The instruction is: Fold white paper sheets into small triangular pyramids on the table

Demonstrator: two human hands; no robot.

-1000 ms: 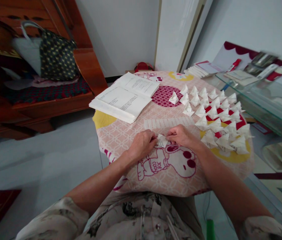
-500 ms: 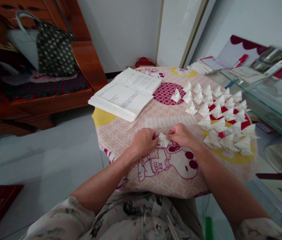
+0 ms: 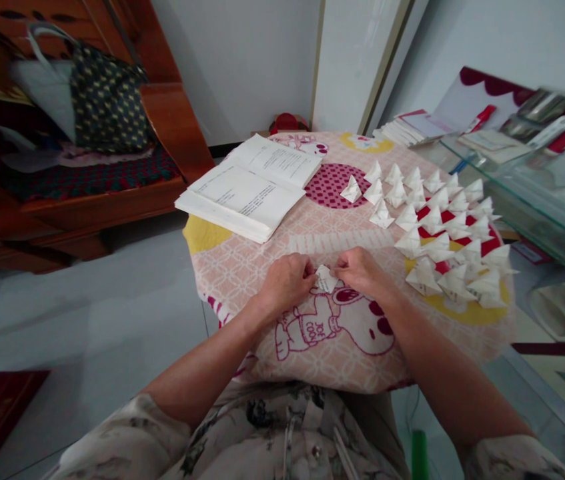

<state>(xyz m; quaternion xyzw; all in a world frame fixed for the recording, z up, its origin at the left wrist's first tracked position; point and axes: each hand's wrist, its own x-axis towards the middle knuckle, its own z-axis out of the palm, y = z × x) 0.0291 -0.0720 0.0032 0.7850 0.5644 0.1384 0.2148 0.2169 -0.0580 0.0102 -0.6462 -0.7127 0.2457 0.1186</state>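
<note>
Between my two hands is a small folded piece of printed paper [image 3: 327, 280], roughly diamond-shaped, just above the table. My left hand [image 3: 289, 279] pinches its left corner, fingers curled. On the opposite corner, the thumb and fingers of my right hand [image 3: 361, 270] are closed in a pinch. Several folded white paper pieces with pointed tips [image 3: 432, 220] stand in rows to the right. An open book [image 3: 252, 193] with printed pages lies beyond my left hand. Behind the hands is a pale striped strip [image 3: 341, 241].
A pink patterned cloth [image 3: 242, 273] covers the table. At the right stands a glass shelf [image 3: 527, 207] holding a red marker [image 3: 482, 119] and other items. To the left is a wooden bench [image 3: 112, 207] with a dark patterned bag [image 3: 109, 100].
The folded paper looks flatter and more diamond-shaped between my fingers. Both hands stay in nearly the same place; the whole view has shifted slightly.
</note>
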